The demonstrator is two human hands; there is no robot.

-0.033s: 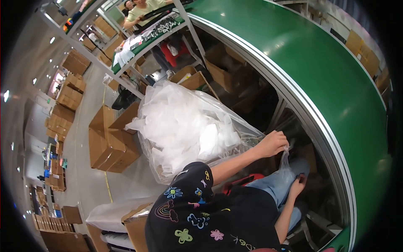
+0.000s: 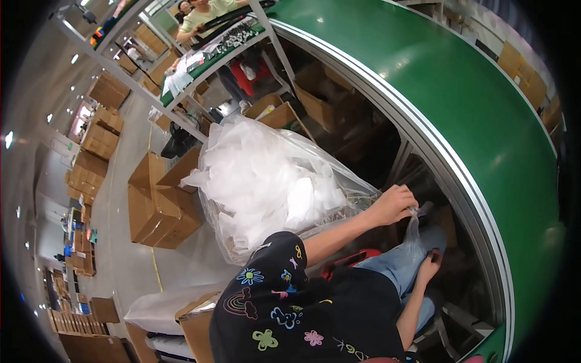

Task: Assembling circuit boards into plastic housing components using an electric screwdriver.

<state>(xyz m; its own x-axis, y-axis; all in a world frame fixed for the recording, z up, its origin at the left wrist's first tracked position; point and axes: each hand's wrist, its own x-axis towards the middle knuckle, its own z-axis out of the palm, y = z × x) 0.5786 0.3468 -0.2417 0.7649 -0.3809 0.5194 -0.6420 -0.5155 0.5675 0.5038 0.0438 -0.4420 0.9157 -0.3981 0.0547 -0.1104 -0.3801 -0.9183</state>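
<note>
- The left hand (image 2: pixel 394 204) is closed, thumb and fingertips pinching the top of a thin clear plastic film (image 2: pixel 413 233).
- The clear plastic film hangs just below the left hand and reaches down toward the right hand, over the person's blue jeans (image 2: pixel 387 265).
- The right hand (image 2: pixel 431 265) is below the left hand and slightly to its right, close against the jeans at the knee, with its fingers curled; whether it grips the film's lower part cannot be told.
- A large clear bag (image 2: pixel 260 175), full of white, filmy pieces, lies to the left of the left hand, and its crumpled clear edge stretches close to that hand; whether they touch is unclear.
- Something red (image 2: pixel 351 260) shows to the left of the right hand, below the left forearm.
- A long green work surface (image 2: pixel 423 66) curves past both hands on their right, its metal edge (image 2: pixel 466 175) nearer to them.
- An open cardboard box (image 2: pixel 160 209) stands well to the left of the left hand, beyond the bag.
- Far ahead and to the left of both hands, a co-worker in a pale yellow top (image 2: pixel 212 13) is behind a rack with small dark parts (image 2: pixel 237 36) on it.
</note>
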